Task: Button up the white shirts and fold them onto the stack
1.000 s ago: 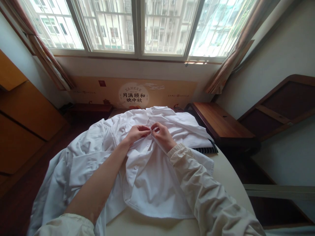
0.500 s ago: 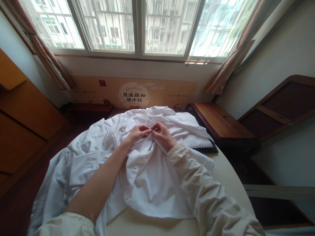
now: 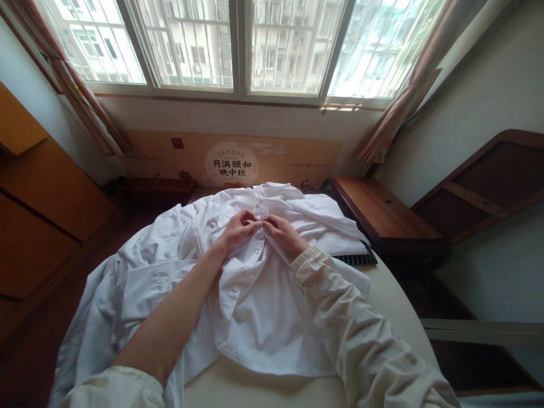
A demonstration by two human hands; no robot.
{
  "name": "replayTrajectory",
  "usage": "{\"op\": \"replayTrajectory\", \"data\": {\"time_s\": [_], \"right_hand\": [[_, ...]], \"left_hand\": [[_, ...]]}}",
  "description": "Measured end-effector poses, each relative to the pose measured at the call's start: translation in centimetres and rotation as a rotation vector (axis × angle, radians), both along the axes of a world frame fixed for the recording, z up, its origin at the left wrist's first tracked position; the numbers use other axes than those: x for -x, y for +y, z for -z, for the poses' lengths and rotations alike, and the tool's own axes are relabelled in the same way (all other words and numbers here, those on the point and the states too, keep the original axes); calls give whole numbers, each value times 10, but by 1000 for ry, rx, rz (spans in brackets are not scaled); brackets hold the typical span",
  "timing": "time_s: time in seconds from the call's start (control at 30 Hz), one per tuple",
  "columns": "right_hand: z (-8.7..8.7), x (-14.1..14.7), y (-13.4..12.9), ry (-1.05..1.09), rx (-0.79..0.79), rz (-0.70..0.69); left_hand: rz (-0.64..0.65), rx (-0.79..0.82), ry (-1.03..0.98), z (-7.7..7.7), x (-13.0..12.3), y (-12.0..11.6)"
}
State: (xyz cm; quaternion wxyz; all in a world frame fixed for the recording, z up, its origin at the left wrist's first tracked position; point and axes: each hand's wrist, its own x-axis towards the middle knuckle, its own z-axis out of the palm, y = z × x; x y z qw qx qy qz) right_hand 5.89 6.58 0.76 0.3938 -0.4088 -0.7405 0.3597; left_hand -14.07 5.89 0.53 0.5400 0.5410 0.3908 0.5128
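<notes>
Head view. Dial centred on your meeting fingertips, 12 toward the window (image 3: 284, 51).

White shirt (image 3: 280, 317): spread over the bench (image 3: 391, 289), front strip under your fingers, hem at 6 o'clock, crumpled bulk out to 8. Cannot tell whether all the white cloth is one garment. A button (image 3: 235, 289) shows at 7.

Left hand (image 3: 240, 229): on the 9 o'clock side, thumb and fingers nearly closed, pinching the front strip. Right hand (image 3: 284, 231): on the 3 o'clock side, fingertips drawn together on the same strip, almost meeting your left. Whether a button sits between them is too small to tell.

Handling, judged: light, limp and soft; creases readily and should slide on the smooth bench if you tug. Not fragile, though button stitching deserves a gentle pull. The front strip looks doubled, so probably stiffer than the body cloth. Best hold: fingertip pinch on the strip's edge, close beside a button; a fistful of body cloth would only bunch.

Nearby: dark striped cloth (image 3: 357, 260) between 3 and 4, by the shirt's edge; bare bench at 4; printed board (image 3: 297, 153) beyond, toward 12.
</notes>
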Motion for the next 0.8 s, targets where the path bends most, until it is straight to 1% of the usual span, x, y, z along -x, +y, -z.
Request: {"op": "replayTrajectory", "data": {"time_s": [0.13,0.27,0.37,0.57,0.7,0.8], "right_hand": [[1,1,-2,21,-26,29],[2,2,-3,17,-59,17],[2,2,-4,30,-92,18],[4,0,-3,75,-93,9],[7,0,-2,111,-53,48],[8,1,-1,87,-64,59]], "left_hand": [[-6,-27,19,3,0,2],[-19,-92,98,10,2,6],[-30,-114,131,11,3,8],[-68,-51,83,8,0,6],[-67,-32,29,10,-3,6],[-54,-27,-15,12,-5,6]]}}
